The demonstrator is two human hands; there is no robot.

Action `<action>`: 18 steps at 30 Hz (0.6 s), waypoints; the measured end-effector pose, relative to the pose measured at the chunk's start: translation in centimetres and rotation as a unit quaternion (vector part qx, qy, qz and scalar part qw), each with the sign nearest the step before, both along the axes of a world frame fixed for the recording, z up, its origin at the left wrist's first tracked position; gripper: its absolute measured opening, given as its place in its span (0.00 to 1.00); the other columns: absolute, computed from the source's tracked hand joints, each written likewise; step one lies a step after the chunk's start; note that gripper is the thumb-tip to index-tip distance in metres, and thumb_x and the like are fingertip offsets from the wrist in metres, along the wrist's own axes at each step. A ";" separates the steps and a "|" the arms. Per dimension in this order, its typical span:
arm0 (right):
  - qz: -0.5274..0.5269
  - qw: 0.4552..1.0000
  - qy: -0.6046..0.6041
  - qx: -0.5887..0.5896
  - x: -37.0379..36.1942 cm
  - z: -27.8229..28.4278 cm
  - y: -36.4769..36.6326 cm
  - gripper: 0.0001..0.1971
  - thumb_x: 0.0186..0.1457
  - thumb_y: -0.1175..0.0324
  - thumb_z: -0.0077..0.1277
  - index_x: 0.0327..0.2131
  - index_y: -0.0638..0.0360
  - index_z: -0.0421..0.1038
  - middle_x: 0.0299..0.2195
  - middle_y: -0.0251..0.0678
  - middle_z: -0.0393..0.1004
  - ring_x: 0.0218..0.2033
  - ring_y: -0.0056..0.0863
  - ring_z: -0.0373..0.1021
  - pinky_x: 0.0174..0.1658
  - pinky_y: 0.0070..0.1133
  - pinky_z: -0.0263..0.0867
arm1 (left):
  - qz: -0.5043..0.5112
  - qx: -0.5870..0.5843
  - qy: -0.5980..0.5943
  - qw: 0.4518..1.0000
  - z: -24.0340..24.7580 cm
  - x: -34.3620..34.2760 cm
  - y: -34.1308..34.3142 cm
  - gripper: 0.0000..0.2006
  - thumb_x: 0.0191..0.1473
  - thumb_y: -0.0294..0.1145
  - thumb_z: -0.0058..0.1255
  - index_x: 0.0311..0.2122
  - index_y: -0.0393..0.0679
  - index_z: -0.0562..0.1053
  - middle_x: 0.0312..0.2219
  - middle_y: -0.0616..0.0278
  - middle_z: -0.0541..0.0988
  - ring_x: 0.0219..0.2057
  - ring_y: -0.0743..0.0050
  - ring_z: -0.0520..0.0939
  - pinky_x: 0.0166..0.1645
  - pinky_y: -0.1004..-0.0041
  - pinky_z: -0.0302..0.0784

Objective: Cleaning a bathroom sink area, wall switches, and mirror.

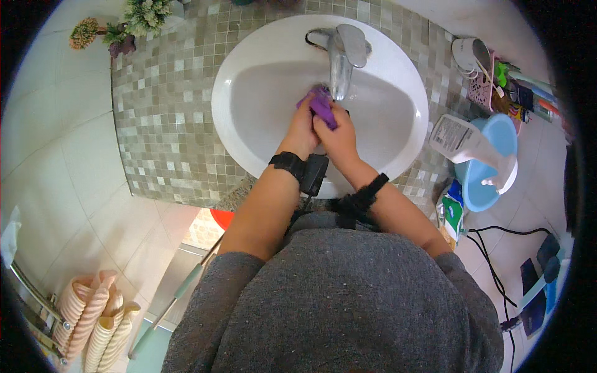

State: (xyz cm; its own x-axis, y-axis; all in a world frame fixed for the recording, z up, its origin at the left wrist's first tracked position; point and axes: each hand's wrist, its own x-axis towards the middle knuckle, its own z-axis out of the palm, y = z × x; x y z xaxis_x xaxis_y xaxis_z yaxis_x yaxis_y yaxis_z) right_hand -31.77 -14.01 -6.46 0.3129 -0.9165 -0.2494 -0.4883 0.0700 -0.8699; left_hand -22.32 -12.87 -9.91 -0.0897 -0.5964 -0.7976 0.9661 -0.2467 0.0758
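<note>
One purple cloth [323, 108]; between left hand [301, 129], right hand [339, 135]

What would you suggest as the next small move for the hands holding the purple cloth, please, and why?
Probably a gentle squeeze of the purple cloth: the left hand and right hand both grip it, bunched up, close to the tap and over the white sink, which should catch any drips.

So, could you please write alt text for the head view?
A person's left hand and right hand hold a purple cloth near a chrome faucet, at a white oval sink set in a tiled counter.
</note>
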 end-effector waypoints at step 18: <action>0.038 0.956 0.019 0.290 -2.7 -0.8 -5.3 0.22 0.51 0.56 0.52 0.42 0.65 0.70 0.40 0.47 0.74 0.41 0.40 0.71 0.45 0.28 0.65 | -0.087 0.072 -0.234 0.966 1.6 0.2 2.8 0.11 0.58 0.32 0.43 0.46 0.46 0.67 0.39 0.62 0.75 0.39 0.69 0.76 0.45 0.69 0.69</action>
State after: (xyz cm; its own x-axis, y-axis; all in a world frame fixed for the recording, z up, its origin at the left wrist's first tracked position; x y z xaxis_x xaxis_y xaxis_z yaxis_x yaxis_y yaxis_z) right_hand -34.45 -19.36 -7.22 0.3547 -0.5952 -0.7210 -0.5412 0.4982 -0.6775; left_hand -22.14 -10.11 -8.32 0.2122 -0.4845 -0.8487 0.7774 -0.4425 0.4470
